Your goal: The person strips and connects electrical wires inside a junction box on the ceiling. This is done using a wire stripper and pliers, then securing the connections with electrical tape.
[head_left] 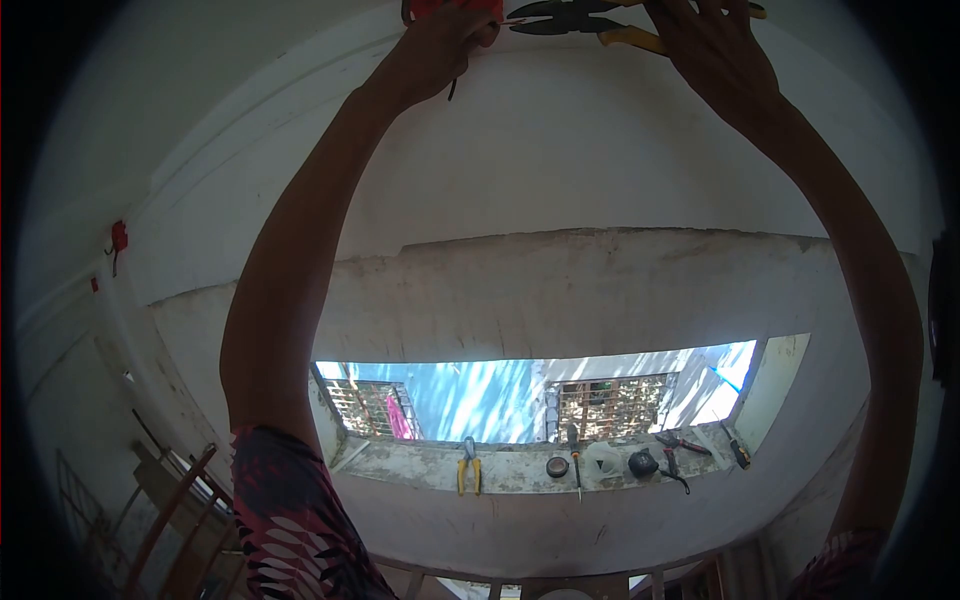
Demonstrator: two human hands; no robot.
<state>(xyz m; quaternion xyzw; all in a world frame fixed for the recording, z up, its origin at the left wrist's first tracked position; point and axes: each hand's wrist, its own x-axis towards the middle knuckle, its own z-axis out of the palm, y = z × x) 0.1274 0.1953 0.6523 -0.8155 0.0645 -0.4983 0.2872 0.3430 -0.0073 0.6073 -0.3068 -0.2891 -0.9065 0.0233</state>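
At the top of the view, my left hand (440,50) is raised against a red box (455,8) on the wall, its fingers pinched on a thin wire (513,22). A short dark wire end hangs below that hand. To its right, my right hand (715,45) grips the yellow handles of pliers (565,17). The dark jaws point left and sit at the wire beside my left fingers. The upper edge of the frame cuts off part of the box and of my right hand.
Below is a window ledge (520,468) with yellow-handled pliers (469,468), a screwdriver (576,462), a round black item (643,463), red-handled pliers (684,444) and other tools. Another red box (119,236) is on the left wall. Wooden furniture (170,520) stands lower left.
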